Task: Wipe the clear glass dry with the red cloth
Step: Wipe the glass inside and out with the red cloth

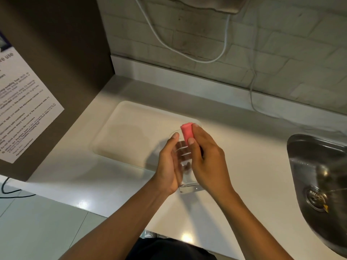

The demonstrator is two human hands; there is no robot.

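The clear glass is held above the white counter, tilted with its mouth pointing away from me and its thick base toward me. My left hand wraps its left side. My right hand pinches the folded red cloth against the glass rim, thumb on the cloth. The cloth's far end sticks up past my fingertips; its lower part is hidden behind my right hand.
A shallow recessed drain area lies in the white counter right behind the glass. A steel sink sits at the right. A brown cabinet side with a printed notice stands left. A white cable hangs on the tiled wall.
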